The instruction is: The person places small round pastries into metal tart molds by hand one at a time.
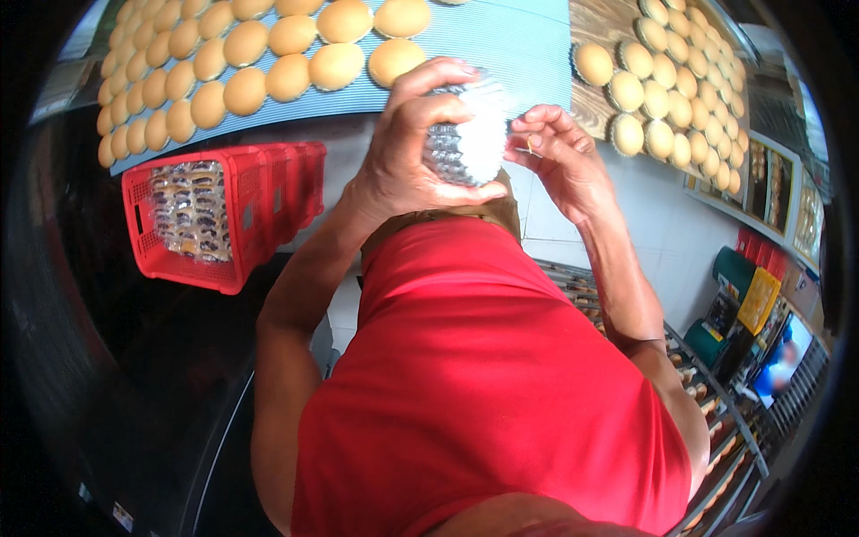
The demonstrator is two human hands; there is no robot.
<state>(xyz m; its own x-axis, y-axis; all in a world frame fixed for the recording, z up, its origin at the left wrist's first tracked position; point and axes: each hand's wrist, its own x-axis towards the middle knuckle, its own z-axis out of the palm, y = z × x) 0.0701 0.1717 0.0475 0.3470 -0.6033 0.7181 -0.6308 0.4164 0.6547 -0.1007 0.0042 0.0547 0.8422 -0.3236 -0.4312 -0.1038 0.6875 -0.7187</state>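
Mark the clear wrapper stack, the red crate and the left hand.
clear wrapper stack (474,143), head view, its white right side.
red crate (268,192), head view, its side wall.
left hand (407,148), head view, back of the hand.

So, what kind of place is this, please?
Most likely a bakery production floor. Rows of round golden buns lie on a blue conveyor belt, a red crate holds wrapped goods, and the left hand holds a stack of clear plastic wrappers.

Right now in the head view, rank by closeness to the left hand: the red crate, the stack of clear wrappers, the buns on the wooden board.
1. Stack of clear wrappers: gripped in the left hand.
2. Red crate: to its left.
3. Buns on the wooden board: upper right, beyond the right hand.
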